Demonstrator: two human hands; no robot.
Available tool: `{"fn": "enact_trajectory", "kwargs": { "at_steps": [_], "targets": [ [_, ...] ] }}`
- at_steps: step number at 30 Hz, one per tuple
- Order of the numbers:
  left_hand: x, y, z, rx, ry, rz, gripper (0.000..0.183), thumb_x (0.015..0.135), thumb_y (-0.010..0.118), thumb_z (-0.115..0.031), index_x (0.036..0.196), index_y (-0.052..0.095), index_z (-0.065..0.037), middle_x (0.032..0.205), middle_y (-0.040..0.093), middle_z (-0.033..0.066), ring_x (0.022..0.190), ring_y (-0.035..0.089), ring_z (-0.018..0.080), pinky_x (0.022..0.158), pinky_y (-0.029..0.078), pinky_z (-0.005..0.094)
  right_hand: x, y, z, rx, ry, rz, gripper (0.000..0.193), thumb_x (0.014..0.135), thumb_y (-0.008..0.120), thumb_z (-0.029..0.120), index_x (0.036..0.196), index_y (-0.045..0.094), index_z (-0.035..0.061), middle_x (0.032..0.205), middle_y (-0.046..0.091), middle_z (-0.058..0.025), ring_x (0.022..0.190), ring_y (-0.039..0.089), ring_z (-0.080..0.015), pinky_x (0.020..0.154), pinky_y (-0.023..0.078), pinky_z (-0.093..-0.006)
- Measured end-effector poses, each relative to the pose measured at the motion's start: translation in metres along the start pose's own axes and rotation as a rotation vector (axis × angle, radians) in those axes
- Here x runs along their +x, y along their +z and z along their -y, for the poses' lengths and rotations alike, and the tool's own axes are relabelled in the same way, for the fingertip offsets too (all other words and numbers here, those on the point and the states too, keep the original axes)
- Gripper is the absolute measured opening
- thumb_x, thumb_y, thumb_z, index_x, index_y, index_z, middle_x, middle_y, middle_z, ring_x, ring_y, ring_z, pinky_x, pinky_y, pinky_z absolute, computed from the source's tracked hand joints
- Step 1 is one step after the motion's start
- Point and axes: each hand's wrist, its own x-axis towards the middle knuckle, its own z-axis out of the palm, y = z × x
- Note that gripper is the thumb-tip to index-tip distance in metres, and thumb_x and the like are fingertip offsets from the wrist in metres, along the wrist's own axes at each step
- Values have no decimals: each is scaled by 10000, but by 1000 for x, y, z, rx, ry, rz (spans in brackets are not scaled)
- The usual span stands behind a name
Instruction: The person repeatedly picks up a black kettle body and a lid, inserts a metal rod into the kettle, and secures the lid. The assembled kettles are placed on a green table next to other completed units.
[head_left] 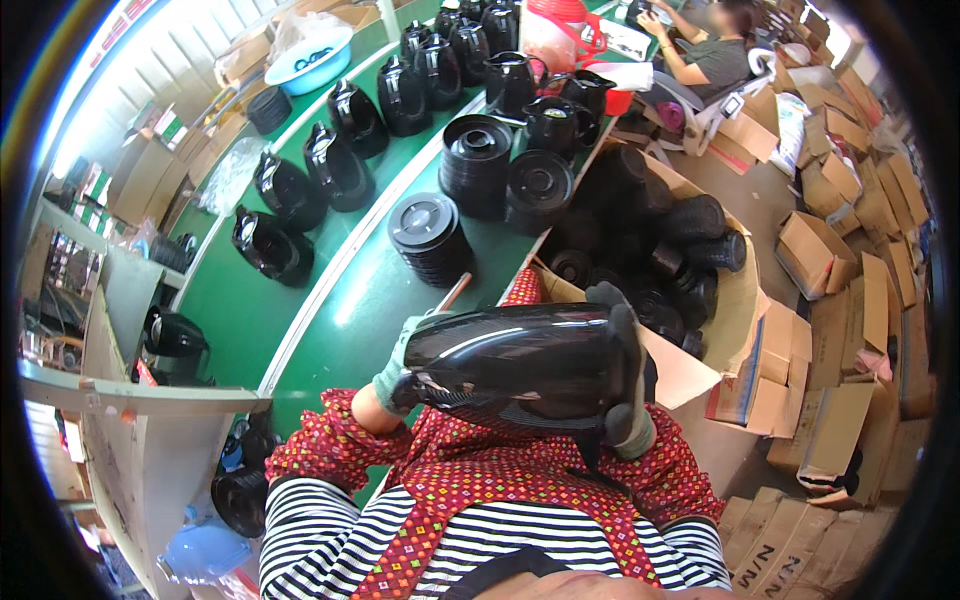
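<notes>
A glossy black jug (pixel 505 365) lies sideways across the front of my body, held between both hands. My left hand (pixel 392 372), in a pale green glove, is closed on its left end, with the fingers mostly hidden behind it. My right hand (pixel 628 375), in a glove with a dark coating, wraps round the jug's right end. A thin rod (pixel 455 291) juts out just beyond my left hand; I cannot tell whether that hand holds it. Past the jug stands a stack of round black lids (pixel 432 238) on the green table (pixel 350 312).
Black jugs (pixel 338 168) line the table's far side. More lid stacks (pixel 476 165) stand behind. To the right, an open carton (pixel 745 300) holds black parts. Cardboard boxes (pixel 820 255) pile up farther right. A co-worker (pixel 715 50) sits at the far right.
</notes>
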Motion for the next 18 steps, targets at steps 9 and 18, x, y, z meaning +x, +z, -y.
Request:
{"fn": "enact_trajectory", "kwargs": {
  "at_steps": [9,18],
  "targets": [
    [19,3,-60,262,-20,-49,514,806,874,-196,1257,728,1,1323,709,206,1137,722,268,1033,545,396,-18,6,-5,4,98,-212,797,1117,354,614,1631,329,6,1560,535,-149,1314,621,-267,1151,481,-388],
    [48,18,-90,615,110,-80,514,714,912,-142,1174,762,33,1387,643,306,1231,698,399,1050,546,425,-13,-51,-58,485,285,-93,564,1169,375,379,1627,370,51,1663,371,-149,1514,418,-252,1233,384,-383]
  ]
}}
